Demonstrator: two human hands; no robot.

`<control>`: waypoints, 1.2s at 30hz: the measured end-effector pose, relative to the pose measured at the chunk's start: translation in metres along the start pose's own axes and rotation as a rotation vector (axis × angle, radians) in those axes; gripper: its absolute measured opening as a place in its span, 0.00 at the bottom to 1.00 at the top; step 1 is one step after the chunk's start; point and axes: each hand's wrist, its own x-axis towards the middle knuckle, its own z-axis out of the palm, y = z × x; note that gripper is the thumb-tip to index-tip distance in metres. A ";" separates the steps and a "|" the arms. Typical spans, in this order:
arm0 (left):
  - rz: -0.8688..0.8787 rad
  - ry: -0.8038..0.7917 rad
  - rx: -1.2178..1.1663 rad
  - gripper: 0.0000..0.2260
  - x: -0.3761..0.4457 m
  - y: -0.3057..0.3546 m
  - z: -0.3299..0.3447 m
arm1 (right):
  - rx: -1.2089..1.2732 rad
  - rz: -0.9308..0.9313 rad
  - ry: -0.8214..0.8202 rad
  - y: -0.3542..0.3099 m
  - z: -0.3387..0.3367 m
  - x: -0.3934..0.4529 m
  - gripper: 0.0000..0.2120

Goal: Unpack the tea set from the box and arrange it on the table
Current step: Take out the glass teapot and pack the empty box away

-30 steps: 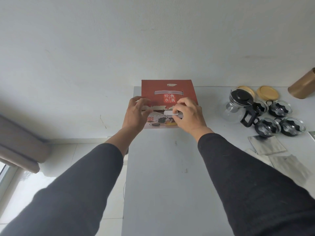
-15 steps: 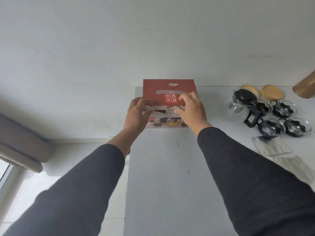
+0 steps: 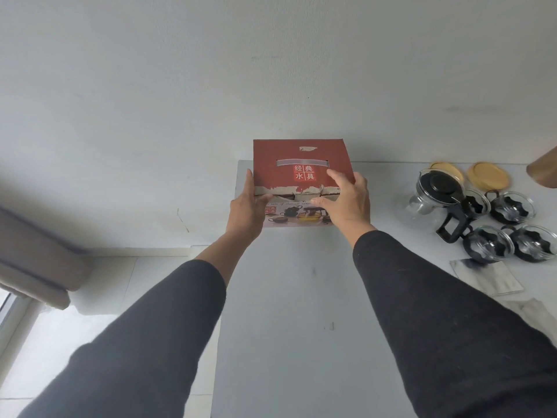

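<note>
Both hands — left hand, right hand — gripping red box sides, its lower front hidden, contents unseen — teapot beside.

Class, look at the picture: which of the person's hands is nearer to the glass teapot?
Right. The right hand grips the box's right side, toward the teapot. The left hand holds the box's left side, farther away.
</note>
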 end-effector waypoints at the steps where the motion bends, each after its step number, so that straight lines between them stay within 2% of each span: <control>1: 0.002 0.009 -0.010 0.29 0.005 0.003 0.000 | 0.001 0.001 -0.004 0.000 0.001 0.006 0.31; 8: 0.061 0.088 -0.023 0.22 0.038 0.009 0.008 | 0.014 -0.024 -0.002 -0.004 0.010 0.045 0.27; 13: 0.024 0.144 -0.061 0.22 0.047 0.011 0.011 | 0.039 -0.042 0.006 -0.003 0.015 0.055 0.27; 19: -0.010 0.134 -0.036 0.22 0.051 0.011 0.007 | -0.013 -0.067 -0.011 -0.002 0.021 0.053 0.27; 25: -0.110 0.129 -0.113 0.22 0.058 0.013 0.002 | -0.064 -0.042 -0.119 -0.006 0.013 0.055 0.29; 29: -0.081 0.087 -0.060 0.23 0.054 0.013 -0.004 | -0.232 -0.050 -0.188 -0.011 0.001 0.052 0.36; 32: -0.064 0.147 -0.020 0.25 0.045 0.017 -0.006 | -0.280 -0.072 -0.140 -0.017 -0.006 0.045 0.39; 36: -0.040 0.236 -0.032 0.25 0.031 0.034 -0.011 | -0.253 -0.064 -0.098 -0.026 -0.021 0.037 0.33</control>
